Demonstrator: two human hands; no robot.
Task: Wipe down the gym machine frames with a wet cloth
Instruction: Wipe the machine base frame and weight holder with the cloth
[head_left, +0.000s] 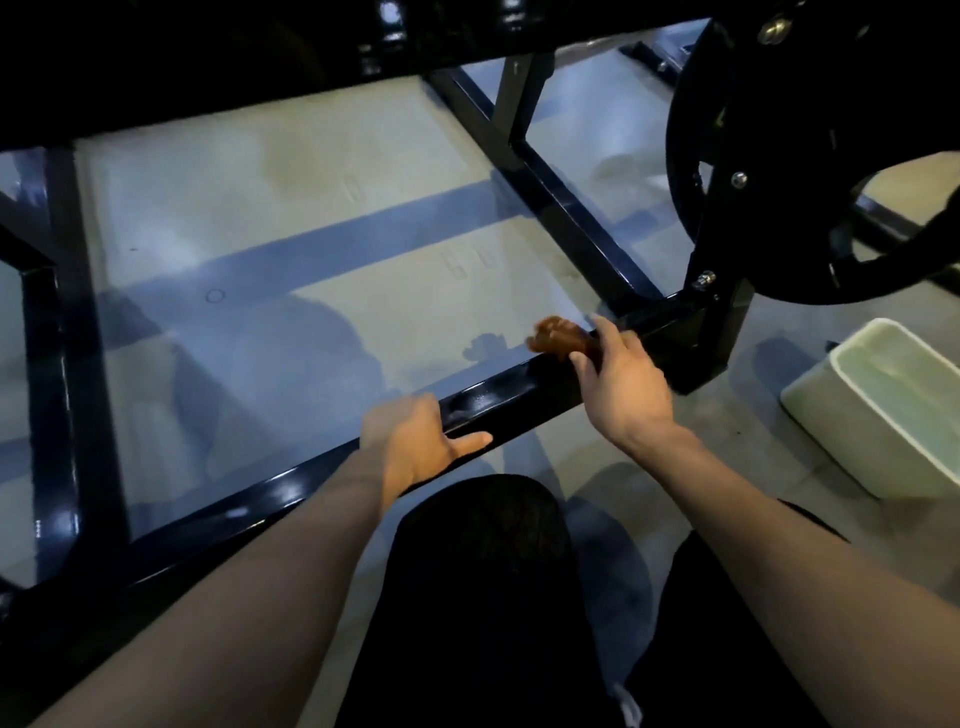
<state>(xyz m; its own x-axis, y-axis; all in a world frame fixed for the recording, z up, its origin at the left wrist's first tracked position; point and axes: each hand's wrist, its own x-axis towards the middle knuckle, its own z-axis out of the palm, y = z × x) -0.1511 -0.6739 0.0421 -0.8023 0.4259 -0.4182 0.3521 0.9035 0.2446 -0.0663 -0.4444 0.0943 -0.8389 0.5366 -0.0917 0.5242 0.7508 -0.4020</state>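
black steel frame (498, 397) bar runs diagonally across view, low over grey floor (291, 171); open floor beyond it, more bars left and right. post and round guard (737, 156) crowd the bar's right end, white tub (883, 415) of water just beside on the floor. left hand (415, 441) rests on the bar, fingers curled over its far edge, thumb flat along the near face. right hand (618, 379) grips a brown cloth (556, 338), bunched on the bar top, sticking out past the fingertips.
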